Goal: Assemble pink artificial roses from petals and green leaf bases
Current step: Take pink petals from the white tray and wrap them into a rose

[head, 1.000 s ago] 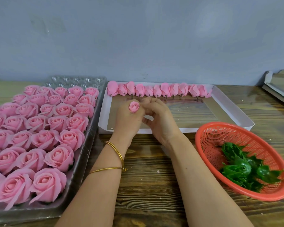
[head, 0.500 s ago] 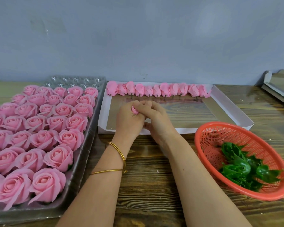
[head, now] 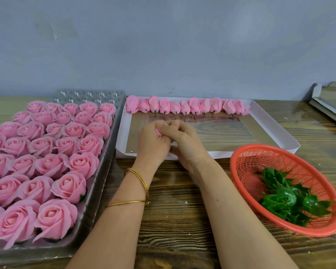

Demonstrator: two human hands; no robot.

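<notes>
Pink rosebud (head: 159, 132): clasped in curled left hand (head: 153, 146), above white box (head: 120, 140). Right hand (head: 184, 146) now closed over it, pinching the petals (bud fully exposed a second ago, nearly hidden now). Probably the shaping stage. Green leaf bases (head: 285, 199) in red basket (head: 241, 158), fitting yet to come.

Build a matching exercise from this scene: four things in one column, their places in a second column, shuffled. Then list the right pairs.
Things
1. open roses
2. row of closed buds
3. green leaf bases
4. single bud

Places
A. in the red basket
B. gripped by the left hand and right hand
C. in the grey tray on the left
D. along the far edge of the white box

Pairs: 1-C, 2-D, 3-A, 4-B
</notes>
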